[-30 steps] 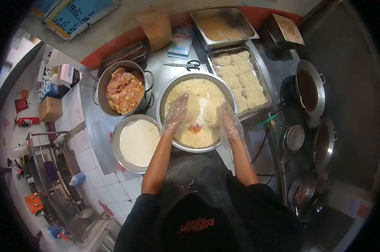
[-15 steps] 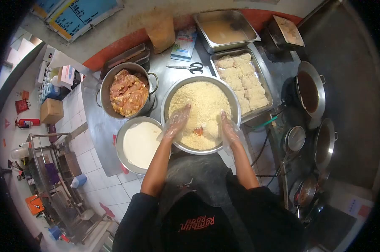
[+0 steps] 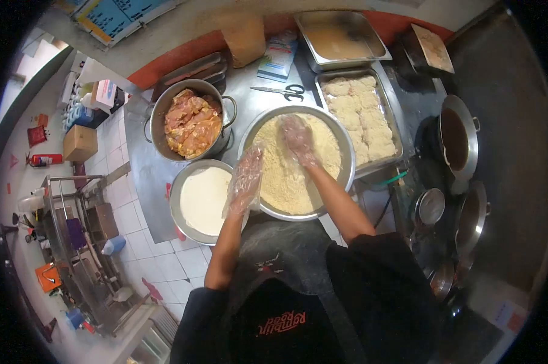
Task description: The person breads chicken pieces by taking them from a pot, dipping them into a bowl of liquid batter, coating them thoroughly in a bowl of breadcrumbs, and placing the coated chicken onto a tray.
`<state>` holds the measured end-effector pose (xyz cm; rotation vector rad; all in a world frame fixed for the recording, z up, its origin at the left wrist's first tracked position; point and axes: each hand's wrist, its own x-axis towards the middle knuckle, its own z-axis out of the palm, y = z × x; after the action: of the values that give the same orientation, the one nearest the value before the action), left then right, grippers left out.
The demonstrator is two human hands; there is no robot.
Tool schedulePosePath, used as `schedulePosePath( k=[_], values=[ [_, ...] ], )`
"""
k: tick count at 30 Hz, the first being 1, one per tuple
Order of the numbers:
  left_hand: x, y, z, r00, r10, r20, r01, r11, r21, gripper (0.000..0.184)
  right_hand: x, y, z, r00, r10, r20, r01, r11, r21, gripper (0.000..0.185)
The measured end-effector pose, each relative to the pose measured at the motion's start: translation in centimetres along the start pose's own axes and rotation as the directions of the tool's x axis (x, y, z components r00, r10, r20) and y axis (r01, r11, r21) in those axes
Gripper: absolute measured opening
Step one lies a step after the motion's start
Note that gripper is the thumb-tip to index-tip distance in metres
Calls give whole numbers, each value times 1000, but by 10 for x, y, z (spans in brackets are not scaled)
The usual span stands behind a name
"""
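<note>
My left hand [image 3: 246, 177], in a clear plastic glove, is at the left rim of the large metal bowl [image 3: 351, 159], its fingers extended and nothing seen in them. Inside that bowl, on the pale yellow crumbs [image 3: 313, 151], lies my right hand [image 3: 297, 138], gloved too, palm down with fingers spread and slightly blurred. What may lie under it is hidden. A bowl of white batter [image 3: 205, 200] stands beside my left hand. Raw marinated meat [image 3: 193, 124] fills a pot [image 3: 159, 124] at the upper left. Coated pieces [image 3: 360, 118] lie in rows in a metal tray [image 3: 397, 136].
Scissors [image 3: 279, 92] lie behind the crumb bowl. Farther back are a blue and white packet [image 3: 278, 59] and a deep pan of liquid [image 3: 340, 39]. Woks with dark liquid [image 3: 454, 138] and a strainer [image 3: 430, 206] stand to the right. A metal rack [image 3: 74, 236] is at the left.
My right hand has moved left and up onto the crumbs, covering their middle. The orange piece seen there is no longer visible. My left hand has shifted to the bowl's left rim.
</note>
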<state>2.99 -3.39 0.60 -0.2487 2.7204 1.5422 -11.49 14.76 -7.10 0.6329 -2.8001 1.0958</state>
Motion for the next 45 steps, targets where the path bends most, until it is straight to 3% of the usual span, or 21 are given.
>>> schedulePosePath(
  k=[2,3,5,6,8,9,10,13,14,15,16,19,21,24,28,29,32,34,38,41,45],
  values=[
    [-4,-8,3,994,23,-104,-27,999,-30,48,-20,30,42,989,-80,-121,75,996,-42,44],
    [-7,-1,-1,994,-76,-74,64,986,-157,48,-28,28,47,984,177,10,-163,883,440,44],
    [-22,13,-8,983,-182,-24,168,948,-271,47,-57,16,50,903,344,258,-408,494,768,45],
    [-21,22,-11,979,-195,-57,161,915,-371,46,-54,-13,26,947,258,193,-322,737,594,38],
    [-27,27,-12,969,-229,-91,161,868,-470,46,-68,-39,11,974,153,170,-207,907,366,33],
    [-30,26,-14,956,-270,-114,184,856,-484,46,-76,-45,11,982,-176,-68,180,982,55,31],
    [-24,25,-17,942,-299,-151,188,846,-499,46,-68,-48,11,815,-549,-183,475,816,-329,30],
    [-30,4,-11,971,-156,-182,107,961,-254,46,-74,-36,38,896,-414,-159,400,910,-111,30],
    [-32,-1,-7,978,-107,-182,76,983,-168,46,-68,-43,25,984,-169,-53,177,940,292,32],
    [-30,-2,-3,973,-186,-133,139,942,-304,44,-61,-51,11,994,90,57,-106,778,619,35],
    [-31,-4,3,962,-262,-74,206,878,-432,42,-44,-81,-40,831,295,471,-526,140,839,38],
    [-39,-27,42,975,9,-224,-34,993,-110,43,-16,-86,-86,718,481,502,-515,-118,849,48],
    [-28,2,43,1000,-11,-3,11,904,427,57,-12,-39,-71,672,404,621,-480,-400,780,52],
    [-25,67,29,939,-312,146,288,944,163,74,-27,3,-58,790,93,606,-432,-616,658,55],
    [-17,54,50,920,-367,139,346,925,157,94,-32,13,-62,865,-28,500,-355,-739,572,59],
    [-13,48,59,923,-359,138,338,928,157,94,-29,-9,-79,776,227,588,-331,-647,687,60],
    [-9,33,76,979,-204,22,193,954,229,100,-29,-8,-98,771,308,557,-271,-633,725,62],
    [-7,48,58,920,-275,279,325,933,-155,105,-36,7,-112,817,249,520,-251,-659,709,63],
    [-7,22,59,898,-321,301,366,925,-103,102,-44,22,-131,903,74,424,-247,-716,653,65],
    [-7,23,56,910,-317,268,362,922,-139,99,-49,9,-138,721,438,537,-219,-591,776,61],
    [-7,61,40,912,-356,202,369,929,-27,85,-67,21,-131,812,297,503,-262,-584,768,60]
  ],
)
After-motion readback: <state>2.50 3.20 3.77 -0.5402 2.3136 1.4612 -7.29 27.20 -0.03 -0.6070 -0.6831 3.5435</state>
